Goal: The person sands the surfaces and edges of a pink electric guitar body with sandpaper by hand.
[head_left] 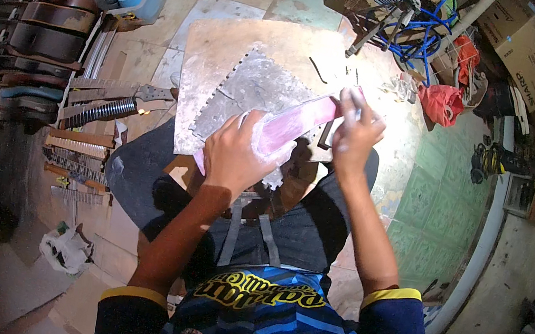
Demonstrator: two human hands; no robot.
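In a workshop floored partly with green tiles [427,199], a row of what look like guitar bodies [57,16] lines one side as a person sits at a pale board [215,36]. On it lies a grey mat [251,91] with a toothed edge. Slanting above the mat, between both hands, is a long pink piece [294,124], dusted pale along its face. The left hand [234,148] has its grip wrapped around the lower part, knuckles powdery; the right hand [358,131], blurred, is bent at the far end, though whether its grip holds a tool or only the piece, I cannot tell. The step in hand appears to be surface work on that face; the next move seems to call for a firm left hold and light right-hand control. Nearby rests a dark angled rod [324,136].
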